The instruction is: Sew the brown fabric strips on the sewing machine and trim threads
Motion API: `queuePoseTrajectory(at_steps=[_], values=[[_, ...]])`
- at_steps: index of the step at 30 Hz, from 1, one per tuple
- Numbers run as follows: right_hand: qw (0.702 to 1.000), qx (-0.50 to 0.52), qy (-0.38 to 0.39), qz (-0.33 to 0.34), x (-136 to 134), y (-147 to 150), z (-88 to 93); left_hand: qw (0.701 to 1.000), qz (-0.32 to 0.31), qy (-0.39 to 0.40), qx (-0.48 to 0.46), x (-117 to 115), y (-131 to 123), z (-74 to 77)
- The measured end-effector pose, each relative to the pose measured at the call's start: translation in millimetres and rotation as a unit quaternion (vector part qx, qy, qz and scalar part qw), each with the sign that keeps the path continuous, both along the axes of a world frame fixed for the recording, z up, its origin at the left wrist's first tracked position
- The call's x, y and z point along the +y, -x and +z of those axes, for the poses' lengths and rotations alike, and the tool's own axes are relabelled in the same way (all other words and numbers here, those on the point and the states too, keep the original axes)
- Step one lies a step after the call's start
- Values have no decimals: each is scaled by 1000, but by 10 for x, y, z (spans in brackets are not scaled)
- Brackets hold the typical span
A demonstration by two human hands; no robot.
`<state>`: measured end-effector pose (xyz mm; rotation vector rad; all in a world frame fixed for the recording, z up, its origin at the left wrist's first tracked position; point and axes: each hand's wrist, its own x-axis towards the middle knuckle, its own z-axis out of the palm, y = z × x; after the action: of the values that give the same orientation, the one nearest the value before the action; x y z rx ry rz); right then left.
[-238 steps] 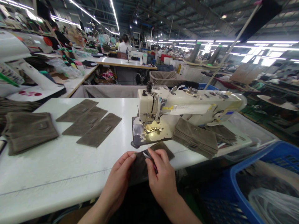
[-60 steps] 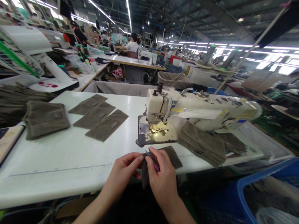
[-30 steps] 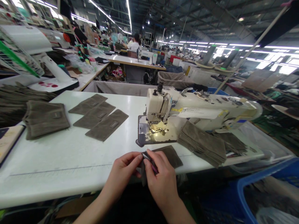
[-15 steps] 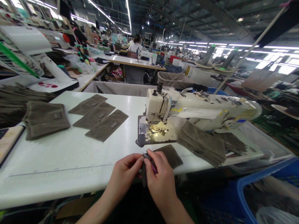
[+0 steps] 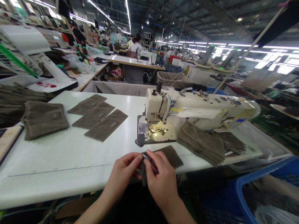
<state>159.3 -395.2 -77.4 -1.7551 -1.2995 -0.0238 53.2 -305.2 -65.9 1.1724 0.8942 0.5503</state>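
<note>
Near the table's front edge, my left hand (image 5: pixel 126 168) pinches a small dark olive fabric piece (image 5: pixel 144 177) between thumb and fingers. My right hand (image 5: pixel 162 175) is closed beside it, around purple-handled thread snips (image 5: pixel 154 169) whose metal tip meets the fabric's upper edge. Fingers hide most of the snips and part of the cloth. Behind my right hand a flat olive fabric piece (image 5: pixel 173 157) lies on the table. Just beyond both hands stands a sewing machine (image 5: pixel 155 105), its needle area lit.
Three olive pieces with small labels (image 5: pixel 106 126) overlap on the white table (image 5: pixel 58 158). Folded olive pieces (image 5: pixel 44 119) lie at left. Another stack (image 5: pixel 201 143) rests against the machine's right side. A blue basket (image 5: pixel 240 193) stands low at right; a white fan (image 5: pixel 28 40) is at left.
Both hands stay at nearly the same spot, with a slight shift of the fingers at the fabric's upper edge. The metal tip shows a little more plainly now.
</note>
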Motion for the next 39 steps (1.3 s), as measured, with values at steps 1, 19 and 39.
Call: queuePoseTrajectory(at_steps=[1, 19, 39], values=[[1000, 0, 3, 1, -2, 2, 2, 1000, 0, -1, 0, 3, -2, -6], [1000, -3, 20, -4, 7, 2, -11, 1000, 5, -29, 8, -25, -1, -44], [1000, 0, 14, -5, -12, 11, -25, 999, 7, -36, 5, -40, 22, -68]])
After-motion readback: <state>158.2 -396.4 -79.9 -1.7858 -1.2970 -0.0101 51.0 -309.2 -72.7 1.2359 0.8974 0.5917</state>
